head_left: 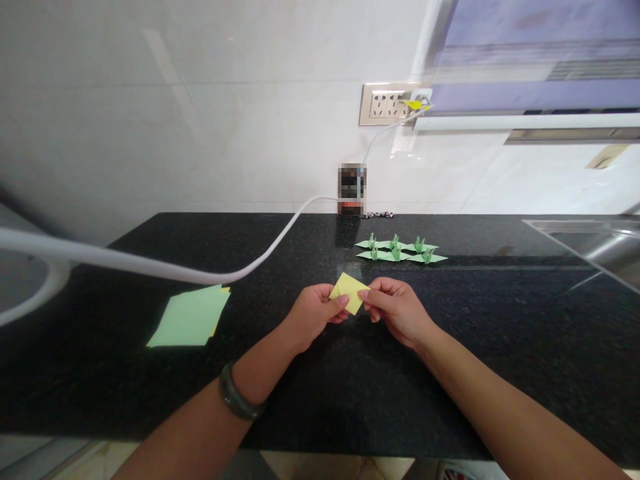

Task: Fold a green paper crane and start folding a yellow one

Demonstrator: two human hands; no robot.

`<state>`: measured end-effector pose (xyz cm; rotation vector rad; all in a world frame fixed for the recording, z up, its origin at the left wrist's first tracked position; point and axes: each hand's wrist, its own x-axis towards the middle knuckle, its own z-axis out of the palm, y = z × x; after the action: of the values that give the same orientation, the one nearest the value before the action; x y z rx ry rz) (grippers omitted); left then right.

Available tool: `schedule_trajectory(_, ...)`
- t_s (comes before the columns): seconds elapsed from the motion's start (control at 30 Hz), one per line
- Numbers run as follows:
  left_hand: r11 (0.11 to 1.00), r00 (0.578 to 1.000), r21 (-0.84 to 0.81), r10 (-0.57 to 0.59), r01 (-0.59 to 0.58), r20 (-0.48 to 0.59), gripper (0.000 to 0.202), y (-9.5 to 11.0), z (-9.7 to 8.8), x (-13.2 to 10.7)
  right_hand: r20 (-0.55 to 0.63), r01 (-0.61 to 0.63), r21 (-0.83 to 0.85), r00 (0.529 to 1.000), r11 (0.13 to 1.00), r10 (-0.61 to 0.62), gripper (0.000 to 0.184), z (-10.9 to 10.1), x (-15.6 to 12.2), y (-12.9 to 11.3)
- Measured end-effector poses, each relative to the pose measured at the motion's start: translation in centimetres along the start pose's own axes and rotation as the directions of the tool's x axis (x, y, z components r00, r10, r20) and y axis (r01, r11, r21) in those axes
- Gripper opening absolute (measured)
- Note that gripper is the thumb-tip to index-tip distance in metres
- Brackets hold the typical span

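Note:
A small folded piece of yellow paper [350, 285] is held up above the dark counter, tilted so one corner points upward. My left hand [320, 308] pinches its left side, thumb on the front face. On the right side, the thumb and fingers of my right hand [393, 303] grip the opposite corner. A crease or fold edge shows on the paper near the left thumb. Beyond the hands, several green paper cranes [396, 252] stand in two rows. To the left lies a stack of light green paper sheets [190, 318], with yellow edges peeking out.
A white cable [270, 250] arches across the left side toward a blurred upright object [352, 190] against the wall. Above it is a socket panel [387, 105] with a plug. A metal sink [600, 247] is set into the black counter [280, 413] at right.

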<state>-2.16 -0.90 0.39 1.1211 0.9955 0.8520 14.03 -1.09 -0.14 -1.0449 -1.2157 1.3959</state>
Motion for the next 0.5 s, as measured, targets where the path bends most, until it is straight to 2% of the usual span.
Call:
schedule_trajectory(0.1, 0.998, 1.000, -0.056, -0.008, 0.009, 0.024, 0.026, -0.13, -0.25, -0.03, 0.055, 0.025, -0.006, 0.998, 1.000, -0.025, 0.021, -0.12, 0.09, 0.06)
schedule_trajectory(0.17, 0.990, 0.995, -0.134, -0.026, 0.038, 0.095, 0.025, -0.05, -0.46, -0.04, 0.061, 0.084, -0.020, 0.995, 0.996, -0.082, 0.019, -0.31, 0.18, 0.05)
schedule_trajectory(0.27, 0.962, 0.971, -0.240, -0.079, 0.133, 0.224, 0.021, 0.26, -0.67, -0.13, 0.065, 0.247, -0.166, 0.969, 0.955, -0.240, 0.034, -0.67, 0.15, -0.12)
schedule_trajectory(0.33, 0.945, 0.950, -0.266, -0.107, 0.188, 0.292, 0.019, 0.44, -0.72, -0.23, 0.120, 0.352, -0.285, 0.936, 0.892, -0.331, 0.039, -0.83, 0.00, -0.34)
schedule_trajectory(0.4, 0.942, 0.933, -0.258, -0.120, 0.214, 0.338, 0.018, 0.49, -0.74, -0.31, 0.186, 0.419, -0.346, 0.907, 0.839, -0.377, 0.032, -0.90, -0.12, -0.57)
schedule_trajectory(0.5, 0.958, 0.921, -0.187, -0.137, 0.216, 0.363, 0.023, 0.34, -0.64, -0.32, 0.234, 0.450, -0.352, 0.891, 0.821, -0.388, 0.012, -0.91, -0.12, -0.78)
